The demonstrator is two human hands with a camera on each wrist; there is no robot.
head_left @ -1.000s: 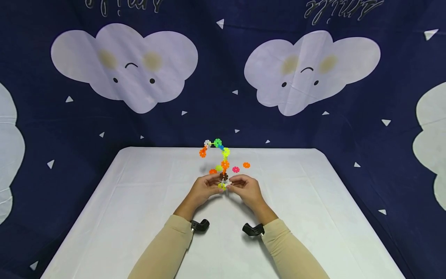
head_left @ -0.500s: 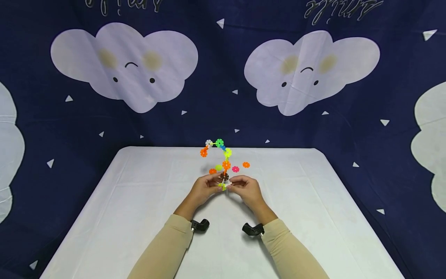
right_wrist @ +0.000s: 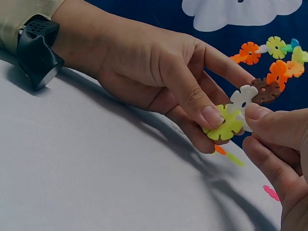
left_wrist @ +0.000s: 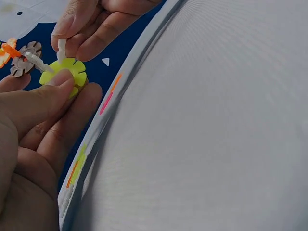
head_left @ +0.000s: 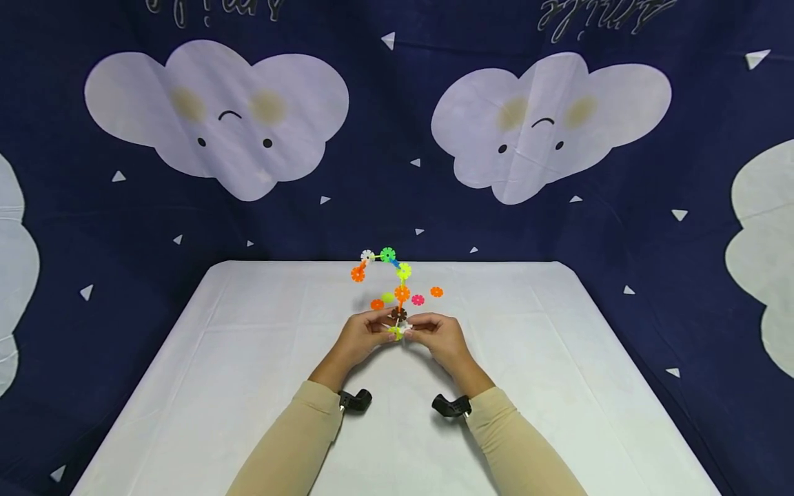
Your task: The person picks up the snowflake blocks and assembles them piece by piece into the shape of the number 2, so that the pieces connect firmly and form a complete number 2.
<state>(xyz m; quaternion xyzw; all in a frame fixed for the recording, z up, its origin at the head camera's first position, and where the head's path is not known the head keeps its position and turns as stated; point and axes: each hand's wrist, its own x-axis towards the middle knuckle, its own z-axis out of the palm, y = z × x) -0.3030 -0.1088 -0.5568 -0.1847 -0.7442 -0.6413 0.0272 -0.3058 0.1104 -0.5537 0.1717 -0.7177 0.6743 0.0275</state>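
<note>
A curved chain of notched snowflake discs rises between both hands in the head view. It runs from a brown disc (head_left: pixel 399 314) through orange, yellow, blue, green (head_left: pixel 387 255) and white to a hanging orange disc (head_left: pixel 358 274). My left hand (head_left: pixel 360 337) pinches a yellow disc (left_wrist: pixel 76 67) at the chain's lower end, thumb on its face. A white disc (right_wrist: pixel 243 98) links this yellow piece to the brown one. Thumb and fingers of my right hand (head_left: pixel 439 337) pinch another white disc (left_wrist: pixel 61 50), seen edge-on, against the yellow disc's rim. Fingers partly hide it.
Beyond the hands, loose discs lie on the white table (head_left: pixel 248 413): an orange disc (head_left: pixel 377 304), a lime disc (head_left: pixel 387 297), a pink disc (head_left: pixel 418 300) and another orange disc (head_left: pixel 437 292). A dark blue cloth (head_left: pixel 384 138) with clouds hangs behind the table.
The upper end of the chain sways a little right, then back left. Both hands stay nearly in place, with the same hold on the discs.
</note>
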